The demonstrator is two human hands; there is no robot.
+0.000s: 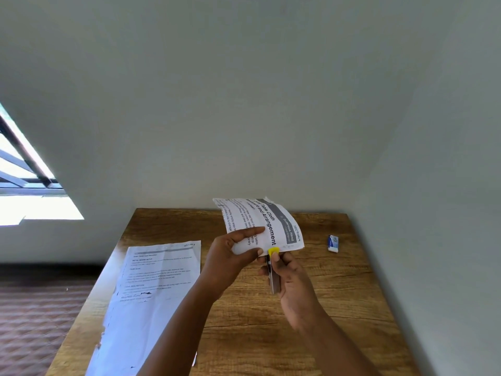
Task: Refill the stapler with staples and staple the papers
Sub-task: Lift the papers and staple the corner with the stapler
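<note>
My left hand (230, 256) grips a curled set of printed papers (260, 221) and holds it up above the wooden table (325, 294). My right hand (292, 283) holds a slim stapler (273, 270) with a yellow tip. The yellow tip sits at the papers' lower edge, between the two hands. More printed papers (154, 289) lie flat on the left part of the table. A small white and blue staple box (333, 243) lies at the back right of the table.
The table stands in a corner against pale walls. Its left edge runs along a brown patterned floor (35, 321). A bright window (24, 185) is on the left wall.
</note>
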